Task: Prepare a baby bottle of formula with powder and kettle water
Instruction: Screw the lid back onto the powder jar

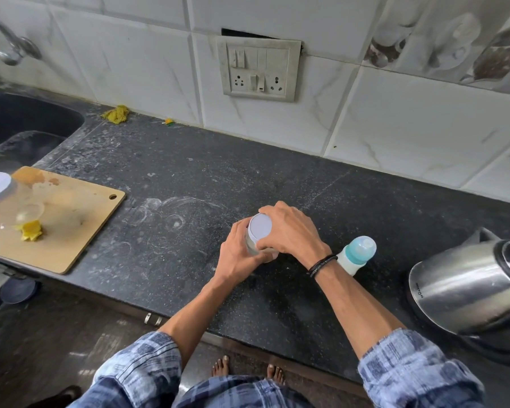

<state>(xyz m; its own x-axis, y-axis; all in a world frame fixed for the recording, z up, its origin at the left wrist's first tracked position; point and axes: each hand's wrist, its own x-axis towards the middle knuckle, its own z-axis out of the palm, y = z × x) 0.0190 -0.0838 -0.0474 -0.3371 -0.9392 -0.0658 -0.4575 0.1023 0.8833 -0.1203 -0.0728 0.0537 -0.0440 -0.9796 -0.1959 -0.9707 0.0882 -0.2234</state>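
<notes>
In the head view, a small clear jar [252, 245] stands on the dark speckled worktop [189, 172] at the centre of the frame. The left hand [237, 257] wraps its fingers [238, 232] round the jar's body. The right hand [289, 231] comes over the top, its fingers curled and clamped on the rim of the pale lid [260, 227]. This looks like the powder jar, with the lid on and being turned.

The jar is probably light and rigid, with smooth walls that could slip. It is best held low round the body while the lid is twisted by its edge.

The baby bottle [358, 251], with a teal collar and clear cap, stands just right of the right wrist, partly hidden behind it. It is likely light and easy to tip, so it is best gripped round the body. The steel kettle [460, 290] sits at the right edge, heavy if full and possibly hot, so its handle is the place to hold, though the handle is out of view. A wooden cutting board [71, 231] lies at the left
</notes>
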